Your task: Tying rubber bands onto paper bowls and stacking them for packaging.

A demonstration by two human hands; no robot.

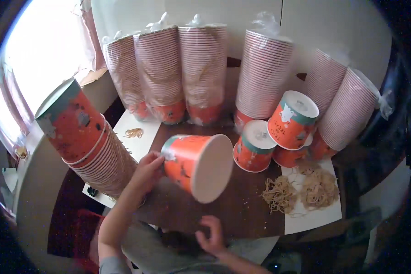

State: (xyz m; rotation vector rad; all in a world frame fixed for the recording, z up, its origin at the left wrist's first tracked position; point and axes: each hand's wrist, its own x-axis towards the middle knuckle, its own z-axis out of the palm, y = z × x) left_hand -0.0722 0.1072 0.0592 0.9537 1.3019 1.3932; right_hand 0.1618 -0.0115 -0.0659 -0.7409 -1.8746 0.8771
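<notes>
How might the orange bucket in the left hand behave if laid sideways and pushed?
The orange bucket would likely roll in a curve, since it is round and tapered. It is probably light for its size, as the left hand alone holds it.

Central round paper tub [197, 168]: orange wall, teal end band, white ghost figure, dark and grey motifs, creamy white interior. Tall, clear-plastic-wrapped paper tub stack [203, 68]: fine pink-and-white horizontal stripes above orange. Thin rubber bands [320, 189]: tan, on flat white sheet [301, 222]. Wooden surface [251, 201]: dark brown. Fabric curtain [91, 39]: pale pink.
</notes>
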